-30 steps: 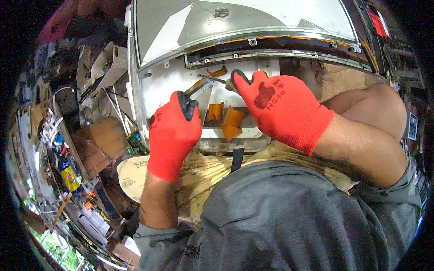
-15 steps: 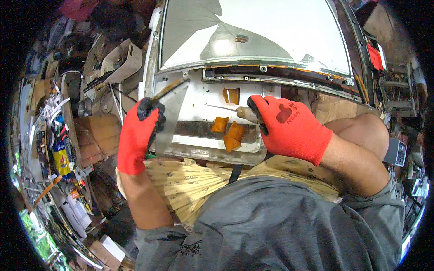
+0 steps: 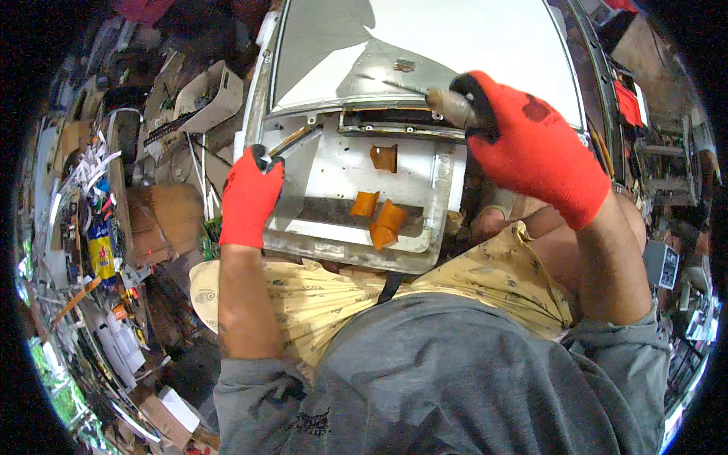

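My left hand, in a red glove with dark fingertips, is closed at the left edge of a white tray-like panel. It grips a thin greyish translucent sheet with a dark and yellowish strip along its upper end. My right hand, gloved alike, is closed round the worn, pale handle of a screwdriver-like tool. The tool's thin metal shaft points left, over the lower part of a large framed panel with a cracked grey-and-white face. Whether the tip touches that face I cannot tell.
Bent orange-brown pieces lie on the white panel. A beige bin stands at the left beside brown cardboard and heaped scrap. A grey box-shaped device sits at the far right.
My right hand has moved up and right with the tool, from above the white panel to the framed panel's lower edge. My left hand has shifted slightly up and right with the sheet.
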Action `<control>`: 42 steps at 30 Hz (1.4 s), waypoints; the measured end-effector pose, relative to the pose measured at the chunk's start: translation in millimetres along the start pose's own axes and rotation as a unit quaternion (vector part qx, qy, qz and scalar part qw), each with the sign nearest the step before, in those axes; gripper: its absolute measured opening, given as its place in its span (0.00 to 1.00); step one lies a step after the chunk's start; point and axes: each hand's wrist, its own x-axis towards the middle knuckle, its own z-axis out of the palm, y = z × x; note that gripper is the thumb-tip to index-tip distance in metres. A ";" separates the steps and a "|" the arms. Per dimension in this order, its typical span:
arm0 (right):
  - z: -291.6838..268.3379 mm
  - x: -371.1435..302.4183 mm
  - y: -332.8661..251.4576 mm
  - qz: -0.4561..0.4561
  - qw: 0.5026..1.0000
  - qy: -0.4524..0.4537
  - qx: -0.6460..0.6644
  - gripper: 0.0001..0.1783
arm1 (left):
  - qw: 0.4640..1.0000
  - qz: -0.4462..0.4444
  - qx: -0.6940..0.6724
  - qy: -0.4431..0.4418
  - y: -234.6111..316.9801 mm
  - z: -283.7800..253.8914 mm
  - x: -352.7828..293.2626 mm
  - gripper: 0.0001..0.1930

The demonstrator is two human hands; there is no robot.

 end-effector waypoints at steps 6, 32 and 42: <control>-36.9 8.4 12.8 -0.008 0.998 0.057 0.029 0.23 | 0.956 0.293 0.020 0.008 57.1 18.5 -26.3 0.26; -66.9 0.9 -33.7 0.089 0.993 -0.072 0.038 0.17 | 0.859 0.085 -0.267 -0.429 61.5 29.1 -38.9 0.15; -74.4 15.1 -29.0 0.119 0.971 -0.191 0.074 0.17 | 0.963 0.173 -0.053 -0.200 73.7 36.0 -52.2 0.25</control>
